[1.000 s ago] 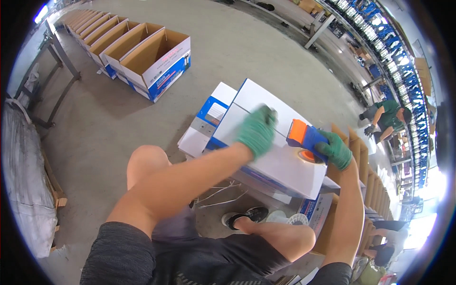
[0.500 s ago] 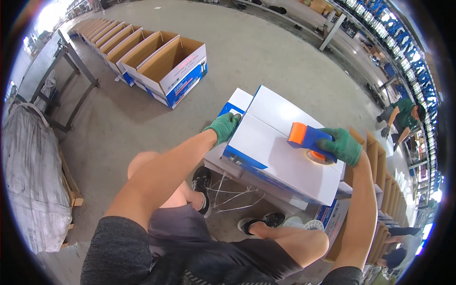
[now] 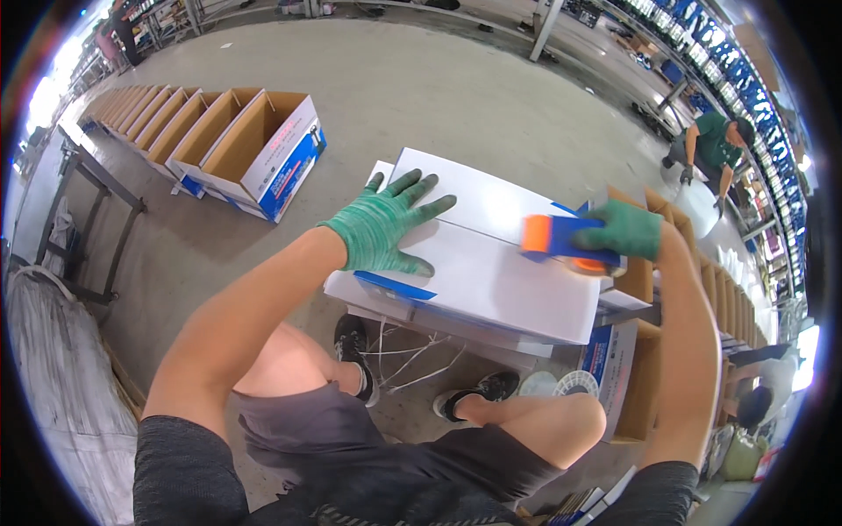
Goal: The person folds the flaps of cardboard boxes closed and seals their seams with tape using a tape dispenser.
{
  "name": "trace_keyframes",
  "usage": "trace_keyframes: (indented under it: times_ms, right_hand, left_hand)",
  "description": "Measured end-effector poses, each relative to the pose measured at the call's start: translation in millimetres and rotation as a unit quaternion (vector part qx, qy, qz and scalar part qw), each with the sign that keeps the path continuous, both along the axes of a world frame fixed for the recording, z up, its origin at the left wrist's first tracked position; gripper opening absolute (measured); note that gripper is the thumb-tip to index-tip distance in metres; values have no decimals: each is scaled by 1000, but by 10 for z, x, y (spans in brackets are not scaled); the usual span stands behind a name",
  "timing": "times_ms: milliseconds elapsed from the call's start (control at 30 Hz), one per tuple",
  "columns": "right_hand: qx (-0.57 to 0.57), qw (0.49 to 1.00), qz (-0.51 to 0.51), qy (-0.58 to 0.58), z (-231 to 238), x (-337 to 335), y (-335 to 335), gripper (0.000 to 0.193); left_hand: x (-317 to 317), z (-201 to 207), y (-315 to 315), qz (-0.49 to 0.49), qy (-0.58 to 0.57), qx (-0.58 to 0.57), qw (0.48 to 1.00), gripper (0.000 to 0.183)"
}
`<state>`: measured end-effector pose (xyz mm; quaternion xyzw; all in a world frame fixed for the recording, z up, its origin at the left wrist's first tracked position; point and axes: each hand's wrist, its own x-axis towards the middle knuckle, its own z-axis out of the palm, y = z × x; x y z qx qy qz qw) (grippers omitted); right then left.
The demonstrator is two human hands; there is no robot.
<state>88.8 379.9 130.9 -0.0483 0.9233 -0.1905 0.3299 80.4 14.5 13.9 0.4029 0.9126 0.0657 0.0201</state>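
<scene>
Holds tape gun in right hand, with fingers wrapped round it, over right part of white box in front. Lays left hand flat on box's left end, with fingers spread wide, gripping nothing. Has open cartons ahead-left.

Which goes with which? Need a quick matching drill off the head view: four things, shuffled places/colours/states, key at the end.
Things
1. left hand
2. right hand
3. tape dispenser
4. row of open boxes

Place, colour or state
A. curled in a grip
B. on the floor, upper left of the view
C. fingers spread over the left end of the white box
D. blue and orange

Pairs: 1-C, 2-A, 3-D, 4-B
</scene>
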Motion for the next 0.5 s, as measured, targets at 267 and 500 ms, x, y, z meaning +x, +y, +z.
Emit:
trace_keyframes:
  times_ms: [267,500]
  right_hand:
    - [240,965,-106,23,391,838,1524,47]
    - [253,965,-70,-15,-288,518,1148,61]
  left_hand:
    - [-29,16,79,-21,0,-72,997,88]
    - [9,196,224,-13,-15,-152,988,82]
